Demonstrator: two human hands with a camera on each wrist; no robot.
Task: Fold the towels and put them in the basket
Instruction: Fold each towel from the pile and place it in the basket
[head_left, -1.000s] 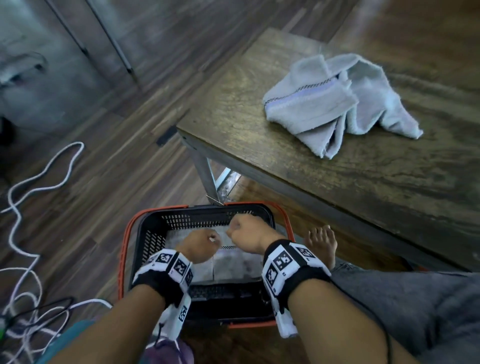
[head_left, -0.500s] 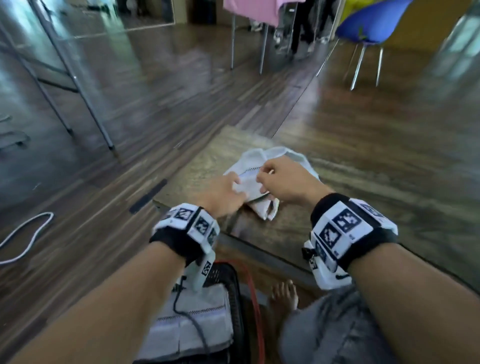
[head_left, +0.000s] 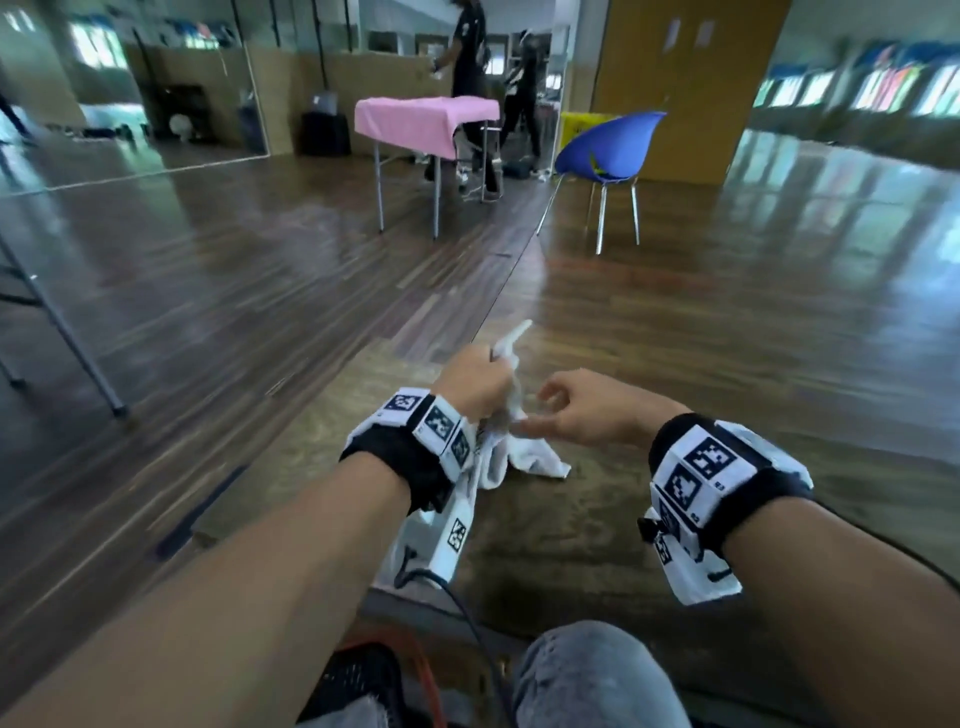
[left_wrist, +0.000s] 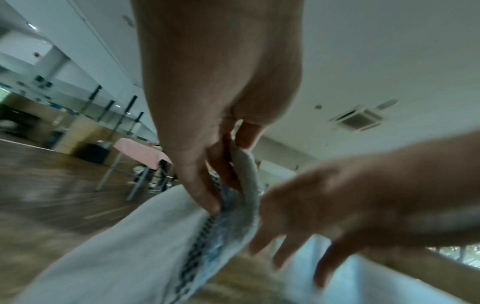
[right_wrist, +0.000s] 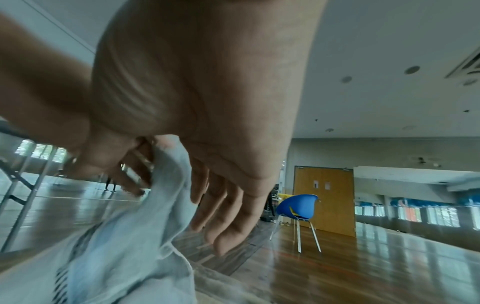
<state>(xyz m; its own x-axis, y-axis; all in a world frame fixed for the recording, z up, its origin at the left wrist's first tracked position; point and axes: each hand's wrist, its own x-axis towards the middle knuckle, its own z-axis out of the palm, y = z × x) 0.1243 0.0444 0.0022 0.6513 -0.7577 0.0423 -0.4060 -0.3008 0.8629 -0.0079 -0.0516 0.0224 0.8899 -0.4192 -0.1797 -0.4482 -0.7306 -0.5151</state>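
Observation:
A crumpled pale towel (head_left: 535, 457) with a dark checked stripe hangs partly lifted off the wooden table (head_left: 571, 530). My left hand (head_left: 475, 384) grips its upper part, and a corner sticks up above the fist. The left wrist view shows that thumb and those fingers (left_wrist: 221, 195) pinching the striped hem of the towel (left_wrist: 130, 246). My right hand (head_left: 563, 410) is just right of it. In the right wrist view the towel (right_wrist: 116, 246) runs up between this hand's thumb and fingers (right_wrist: 166, 172), while the other fingers hang loose. The black basket (head_left: 363, 675) with an orange rim shows at the bottom edge.
My knee in grey jeans (head_left: 597, 675) is beside the basket, under the table's near edge. Across the wooden floor stand a blue chair (head_left: 608, 150) and a pink-covered table (head_left: 426, 122), with people (head_left: 467, 78) behind it. Metal frame legs (head_left: 67, 338) slant at the left.
A second ago both hands were down in the basket on a folded towel. They then reached the crumpled towel on the table, and my left hand has now raised it. The view has tilted up.

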